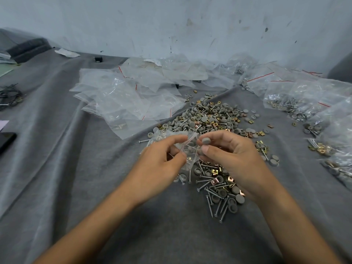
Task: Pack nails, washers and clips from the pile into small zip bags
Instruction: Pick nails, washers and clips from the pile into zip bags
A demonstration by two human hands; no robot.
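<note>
Head view: small crinkled clear plastic zip bag [183, 149] pinched at mouth by left hand [162, 161], fingers curled; thin nails and grey discs visible through film. Round matte grey washer [205, 141] pinched between thumb and fingertips of right hand [230, 155], just beside bag mouth. Mixed pile [207, 119] of steel nails, grey washers and brass-coloured square clips spread on wrinkled grey cloth worktop [76, 168], beyond and below hands. Flat glossy empty bags [123, 100] heaped left of pile; filled bags [304, 103] laid at right.
</note>
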